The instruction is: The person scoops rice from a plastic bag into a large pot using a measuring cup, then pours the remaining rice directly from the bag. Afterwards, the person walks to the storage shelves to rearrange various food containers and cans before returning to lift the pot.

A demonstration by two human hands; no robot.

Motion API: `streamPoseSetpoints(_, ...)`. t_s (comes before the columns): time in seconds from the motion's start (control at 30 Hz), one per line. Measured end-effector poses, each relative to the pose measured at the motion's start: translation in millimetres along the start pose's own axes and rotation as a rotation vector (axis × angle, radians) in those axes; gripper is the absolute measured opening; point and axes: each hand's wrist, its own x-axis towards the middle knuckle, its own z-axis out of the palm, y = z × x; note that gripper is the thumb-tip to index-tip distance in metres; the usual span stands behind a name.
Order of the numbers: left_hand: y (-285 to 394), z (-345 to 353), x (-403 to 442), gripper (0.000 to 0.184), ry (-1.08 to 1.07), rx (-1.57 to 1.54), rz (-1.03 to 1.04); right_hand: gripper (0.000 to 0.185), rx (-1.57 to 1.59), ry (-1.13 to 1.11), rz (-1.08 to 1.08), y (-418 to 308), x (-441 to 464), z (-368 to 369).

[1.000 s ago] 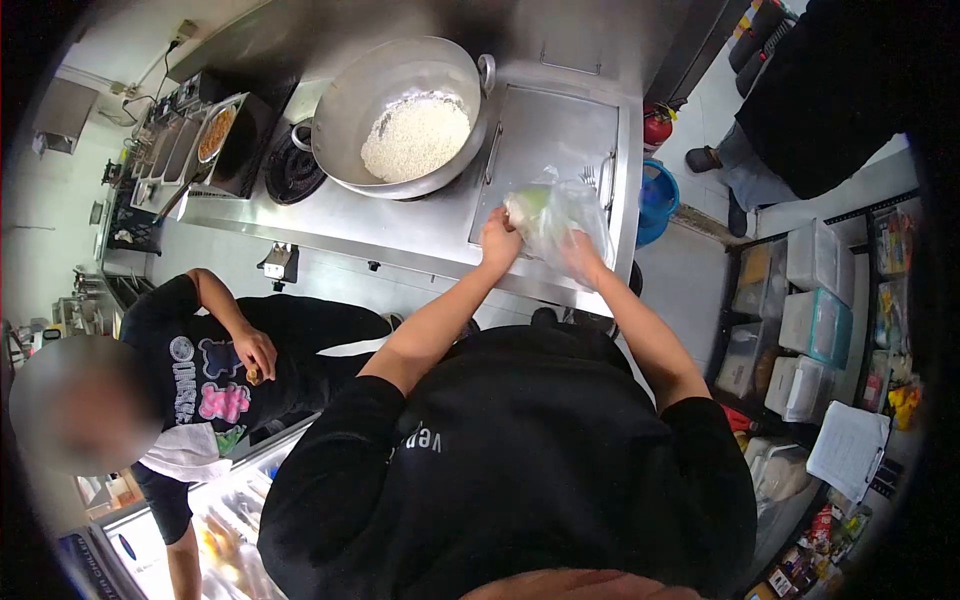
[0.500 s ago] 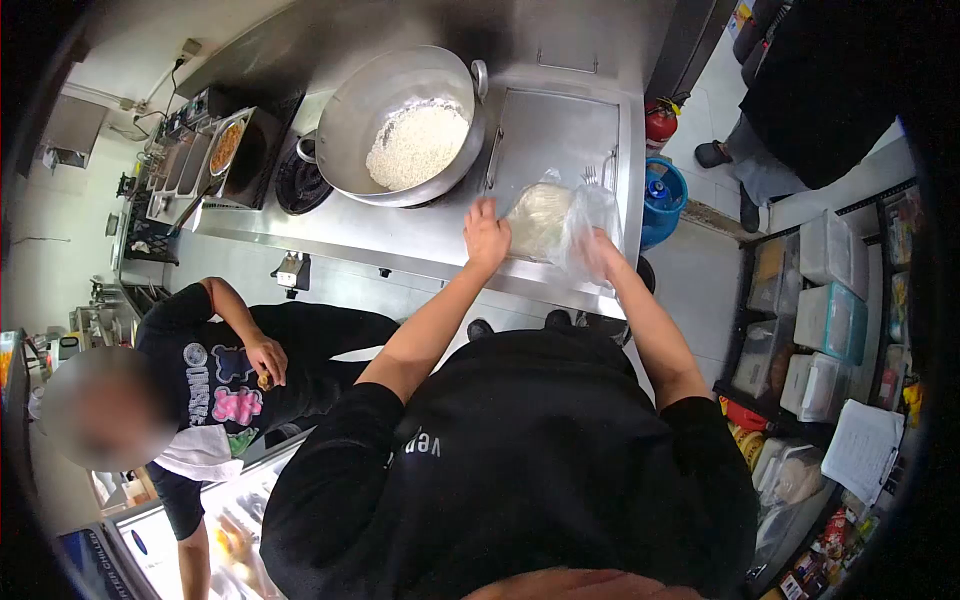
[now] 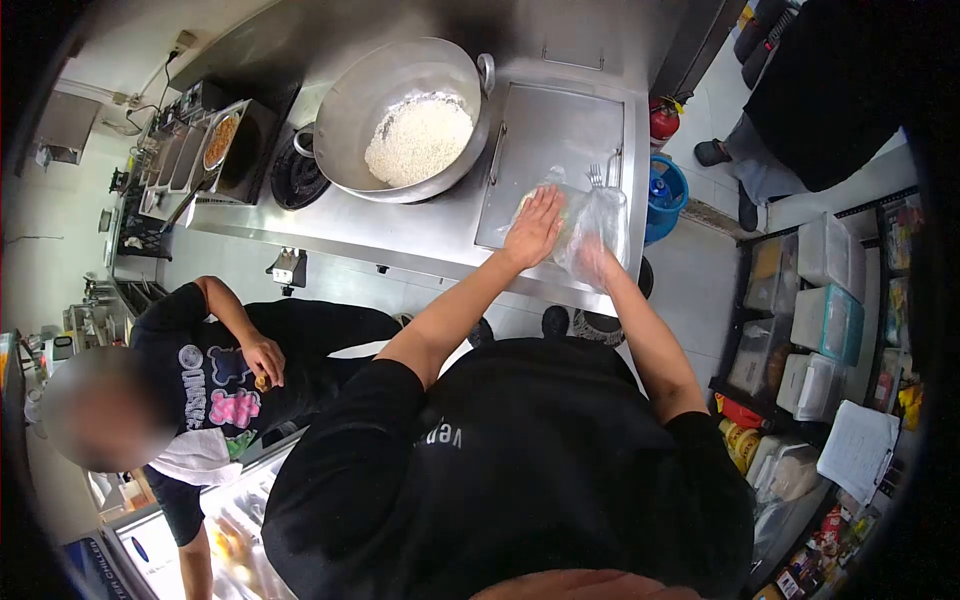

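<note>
To the right of the big pan (image 3: 345,125) and a little nearer the wearer, a clear plastic bag (image 3: 608,215) lies on a flat metal panel (image 3: 560,120) in the table (image 3: 350,225). The left hand (image 3: 536,228) rests palm down on the bag's pan-side part, fingers straight and close together, its grip closed on nothing; the right hand (image 3: 596,262) is at the bag's other side, blurred among the film, so I cannot tell whether its grip is apart or clamped. The table's front edge passes below the pan and runs on to the right under both forearms, while its right end lies just beyond the bag — little room for the right hand on that side. Bare metal shows on the panel between the bag and the back wall, right of the pan, and a narrow strip of table stretches in front of the pan. On the pan's side of the bag stands a panel handle (image 3: 497,155); a fork (image 3: 595,176), right of the pan, lies just past the bag's far side. The pan itself, with white grains (image 3: 425,140) inside, bounds the left hand's room leftward. Left of the pan is a burner (image 3: 300,183); well right of it, past the table's end, stand a blue tub (image 3: 676,183) and a fire extinguisher (image 3: 662,120).
</note>
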Motion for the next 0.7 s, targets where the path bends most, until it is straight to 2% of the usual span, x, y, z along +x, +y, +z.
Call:
streamPoseSetpoints(0.03,1,-7,0,0.054,-0.056,0.101,0.024,0.037,0.000,0.003,0.001,-8,-9,4)
streamPoseSetpoints(0.1,-5,-10,0,0.053,-0.110,0.196,0.050,0.036,-0.370,-0.030,-0.119,-14,-16,4)
streamPoseSetpoints(0.13,-9,-11,3,0.052,-0.088,0.171,-0.036,0.036,-0.494,-0.037,-0.160,-16,-18,5)
streamPoseSetpoints(0.17,-11,-11,4,0.052,-0.066,0.146,-0.121,0.032,-0.753,-0.005,-0.325,-11,-11,2)
streamPoseSetpoints(0.2,-8,-12,5,0.052,-0.067,0.143,-0.121,0.029,-1.011,0.026,-0.492,-6,-5,0)
streamPoseSetpoints(0.33,4,-10,8,0.051,-0.051,0.152,0.009,0.023,-1.003,-0.009,-0.610,11,19,-14)
streamPoseSetpoints(0.37,6,-10,8,0.051,-0.055,0.157,0.062,0.022,-1.202,-0.025,-0.683,16,31,-20)
streamPoseSetpoints(0.43,-1,-13,10,0.051,-0.074,0.169,0.078,0.022,-1.404,-0.037,-0.755,43,59,-41)
streamPoseSetpoints(0.47,-4,-14,12,0.052,-0.094,0.178,0.092,0.021,-0.913,-0.038,-0.684,66,78,-56)
streamPoseSetpoints(0.5,-6,-17,15,0.052,-0.093,0.176,0.094,0.020,-0.673,-0.041,-0.632,65,71,-55)
streamPoseSetpoints(0.53,-10,-20,19,0.052,-0.077,0.116,-0.011,0.019,-0.427,-0.038,-0.591,63,64,-55)
streamPoseSetpoints(0.57,-12,-21,21,0.052,-0.061,0.057,-0.116,0.018,-0.642,-0.066,-0.794,33,27,-37)
streamPoseSetpoints(0.63,-10,-23,23,0.052,-0.052,0.048,-0.108,0.016,-0.858,-0.093,-0.996,13,7,-26)
streamPoseSetpoints(0.7,-6,-21,24,0.052,-0.046,0.039,-0.095,0.017,-0.794,-0.087,-0.782,18,21,-34)
